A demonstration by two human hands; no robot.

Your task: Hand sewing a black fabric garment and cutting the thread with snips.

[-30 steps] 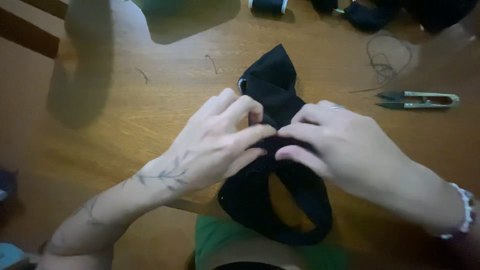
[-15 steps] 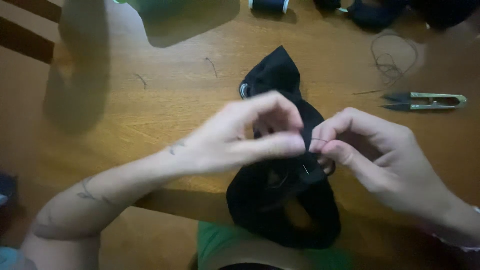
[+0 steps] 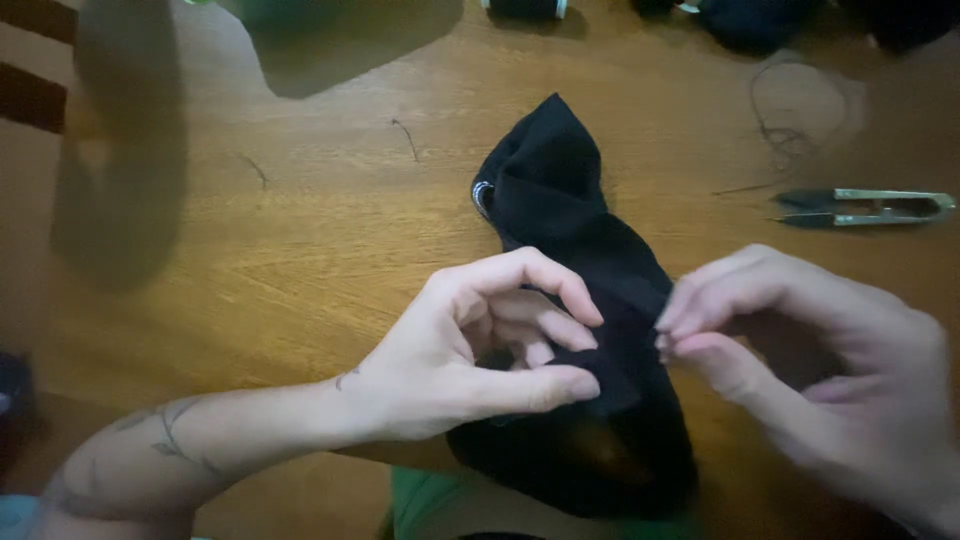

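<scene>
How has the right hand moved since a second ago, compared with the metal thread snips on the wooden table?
Yes. The right hand has drawn rightward off the black fabric, now below the thread snips.

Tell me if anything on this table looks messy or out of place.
Loose thread scraps lie strewn on the wooden table, with a tangled thread above the snips. Nothing looks damaged.

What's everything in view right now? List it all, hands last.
black fabric piece: one, black, centre of table, running down to the near edge
thread snips: one, metal, right side of table
loose threads: a few, dark, upper right and upper left of table
thread spool: one, dark, top edge
wooden table: one, brown
left hand: pinching the fabric
right hand: fingertips pinched at the fabric's right edge
</scene>
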